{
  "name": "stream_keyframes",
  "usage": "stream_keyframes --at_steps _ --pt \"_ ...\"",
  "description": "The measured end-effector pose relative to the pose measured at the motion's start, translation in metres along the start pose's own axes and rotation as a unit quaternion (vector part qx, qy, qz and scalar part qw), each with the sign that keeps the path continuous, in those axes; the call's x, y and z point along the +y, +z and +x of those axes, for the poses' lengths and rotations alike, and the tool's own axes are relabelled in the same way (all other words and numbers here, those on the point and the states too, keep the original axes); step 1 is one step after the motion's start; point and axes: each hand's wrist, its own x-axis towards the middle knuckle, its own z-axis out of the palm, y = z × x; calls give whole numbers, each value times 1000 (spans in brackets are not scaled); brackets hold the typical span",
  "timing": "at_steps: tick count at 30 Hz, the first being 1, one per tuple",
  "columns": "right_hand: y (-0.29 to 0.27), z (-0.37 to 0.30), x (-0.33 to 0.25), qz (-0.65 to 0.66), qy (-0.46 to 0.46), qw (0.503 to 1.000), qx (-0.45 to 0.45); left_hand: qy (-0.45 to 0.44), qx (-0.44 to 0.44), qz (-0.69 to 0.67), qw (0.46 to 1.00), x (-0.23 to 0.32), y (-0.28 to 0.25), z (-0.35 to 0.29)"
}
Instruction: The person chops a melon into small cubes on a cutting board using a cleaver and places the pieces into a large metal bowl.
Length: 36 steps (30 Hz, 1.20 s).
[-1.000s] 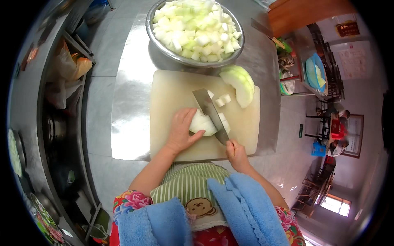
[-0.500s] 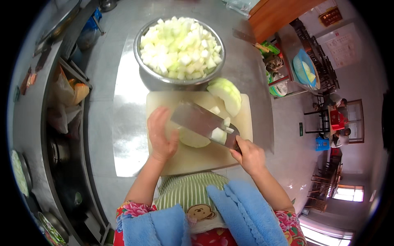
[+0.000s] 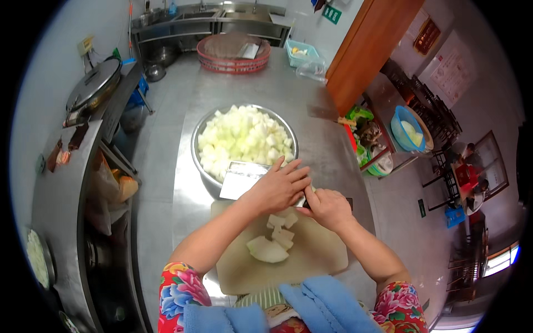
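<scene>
Steel table [image 3: 189, 91], mid-frame: one metal bowl [image 3: 209, 175] holds pale cubes [image 3: 244, 136]. The closed right hand [image 3: 331, 208] grips one cleaver [image 3: 240, 177]; the left hand [image 3: 280, 186] spreads open across its blade. Lower centre, one cutting board [image 3: 319, 252] bears one slice [image 3: 268, 250], perhaps four chunks [image 3: 283, 238].

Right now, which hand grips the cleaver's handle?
The right hand, closed around the black handle of the cleaver. The left hand instead is spread open, hiding part of the cleaver.
</scene>
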Motion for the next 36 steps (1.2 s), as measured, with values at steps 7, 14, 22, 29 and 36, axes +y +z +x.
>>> stream_keyframes --at_steps 7,14,22,29,36 --pt "33 48 31 -11 -22 1000 14 19 -23 -25 999 -91 14 42" --pt "34 24 18 39 -21 999 2 -2 -134 81 988 -143 36 68" --pt "-1 -57 -16 167 113 978 -58 -97 232 -50 967 -127 8 42" --pt "-44 -123 -70 548 507 647 -154 -315 297 -125 893 9 48 -137" --pt "-60 -143 -101 572 537 576 -227 -338 190 -242 890 113 115 -193"
